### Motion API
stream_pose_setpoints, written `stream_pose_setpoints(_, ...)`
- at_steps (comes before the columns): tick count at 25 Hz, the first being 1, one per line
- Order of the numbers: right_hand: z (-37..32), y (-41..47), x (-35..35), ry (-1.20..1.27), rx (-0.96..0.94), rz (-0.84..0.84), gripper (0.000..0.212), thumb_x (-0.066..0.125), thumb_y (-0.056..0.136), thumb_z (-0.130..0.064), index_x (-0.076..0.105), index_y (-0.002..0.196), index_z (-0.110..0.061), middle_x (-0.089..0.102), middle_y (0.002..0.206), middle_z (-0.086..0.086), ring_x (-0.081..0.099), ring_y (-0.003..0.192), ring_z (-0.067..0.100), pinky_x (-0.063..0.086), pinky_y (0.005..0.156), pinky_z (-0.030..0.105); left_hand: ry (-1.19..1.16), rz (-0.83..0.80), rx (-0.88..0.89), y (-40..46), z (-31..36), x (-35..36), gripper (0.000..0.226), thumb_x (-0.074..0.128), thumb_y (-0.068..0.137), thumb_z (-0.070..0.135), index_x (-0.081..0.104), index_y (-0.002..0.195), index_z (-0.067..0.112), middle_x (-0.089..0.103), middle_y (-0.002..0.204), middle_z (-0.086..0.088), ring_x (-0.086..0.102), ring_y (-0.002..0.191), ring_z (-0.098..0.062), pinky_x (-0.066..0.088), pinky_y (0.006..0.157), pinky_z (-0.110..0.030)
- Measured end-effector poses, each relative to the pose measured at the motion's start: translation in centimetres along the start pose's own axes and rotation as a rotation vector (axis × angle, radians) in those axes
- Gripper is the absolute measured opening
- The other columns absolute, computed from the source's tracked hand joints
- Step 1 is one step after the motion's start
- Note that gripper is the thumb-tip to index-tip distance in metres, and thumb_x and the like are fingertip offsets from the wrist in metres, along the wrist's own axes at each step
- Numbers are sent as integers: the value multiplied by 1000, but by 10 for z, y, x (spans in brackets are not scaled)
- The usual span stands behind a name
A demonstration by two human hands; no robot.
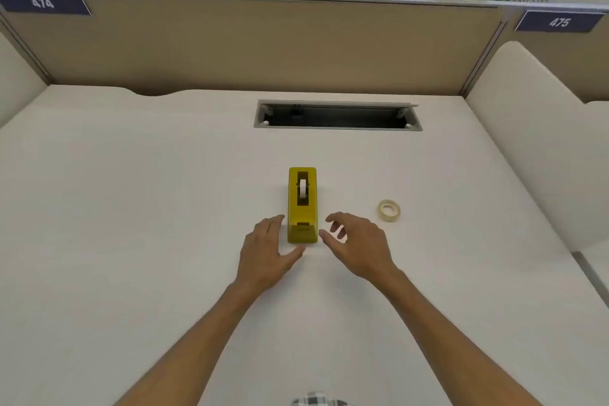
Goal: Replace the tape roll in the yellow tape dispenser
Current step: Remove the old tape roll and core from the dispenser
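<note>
The yellow tape dispenser (302, 204) stands on the white desk (131, 208) straight ahead of me, its long axis running directly away from my body, the cutter end toward me and the old roll (303, 191) sitting in its slot at the far half. My left hand (267, 254) lies open just beside the near left flank, thumb reaching under the front corner; whether it touches I cannot tell. My right hand (357, 245) hovers open at the near right side, fingers loosely curled, holding nothing. Both hands bracket the near end about equally. The new tape roll (389, 210) lies flat off to the right, nearer my right hand.
</note>
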State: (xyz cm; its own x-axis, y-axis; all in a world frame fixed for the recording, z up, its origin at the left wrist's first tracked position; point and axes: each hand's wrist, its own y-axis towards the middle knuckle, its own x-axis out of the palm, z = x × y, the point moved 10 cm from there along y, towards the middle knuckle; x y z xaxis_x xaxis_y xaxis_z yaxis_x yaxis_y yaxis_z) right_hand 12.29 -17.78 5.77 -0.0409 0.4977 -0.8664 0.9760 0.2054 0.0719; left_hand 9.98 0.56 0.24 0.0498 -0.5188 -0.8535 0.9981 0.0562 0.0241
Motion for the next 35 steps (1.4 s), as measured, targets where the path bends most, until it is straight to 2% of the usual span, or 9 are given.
stream_pose_setpoints(5,-2,9,8,22,-19,-20,36,55,88,-54,58,119,-36,66,102,-18,64,85,2,54,74,30,-21,70,-1,-2,5,7,84,63,80,63,41,143,12,47,146,-7,41,137,-23,34,113,-39)
stream_pose_setpoints(10,-13,33,3,39,-79,17,43,58,88,-49,54,127,-32,63,114,-15,63,93,7,51,72,29,23,144,-8,-2,9,9,86,58,77,70,47,138,11,51,142,-6,42,136,-23,31,110,-38)
stream_pose_setpoints(14,-17,55,8,19,-92,1,47,59,88,-44,51,132,-28,61,121,-9,62,103,14,54,79,36,56,163,-27,9,8,8,89,57,71,75,51,133,12,55,136,-6,48,128,-24,36,103,-40)
stream_pose_setpoints(19,-24,74,18,-61,-115,-29,59,61,88,-45,45,140,-22,50,137,0,56,115,21,50,85,37,65,134,-37,16,5,14,91,57,72,77,47,137,14,48,143,-5,40,135,-22,32,108,-42)
stream_pose_setpoints(24,-29,86,20,-127,-151,-12,55,63,87,-45,51,136,-22,48,136,4,54,114,24,49,87,40,80,132,-24,17,5,15,88,53,74,77,47,137,15,46,145,-3,37,137,-21,28,110,-40)
stream_pose_setpoints(35,-41,96,24,-201,-205,-47,46,64,87,-41,58,129,-22,51,132,2,54,112,23,44,89,39,89,156,-22,17,4,16,88,55,74,75,49,136,13,46,146,-5,38,138,-21,27,109,-39)
